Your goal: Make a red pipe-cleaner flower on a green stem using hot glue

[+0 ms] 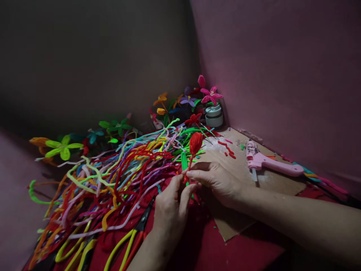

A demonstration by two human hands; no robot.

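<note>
A red pipe-cleaner flower (195, 143) with a rounded, closed bud stands upright above my fingers. My left hand (171, 203) pinches low on its thin red stem. Just above that, the thumb and fingers of my right hand (216, 181) are closed on the same stem. A green pipe-cleaner leaf (184, 162) rises right behind the stem; whether it is joined to it I cannot tell. The lower end of the stem is mostly hidden by my hands.
Loose pipe cleaners (132, 162) in many colours spread over the left side. Scissors (141, 222) lie near my left wrist. On a brown board (234, 220) at the right rests a pink glue gun (278, 165). Finished flowers (211, 95) and a grey-white container (213, 118) stand by the walls.
</note>
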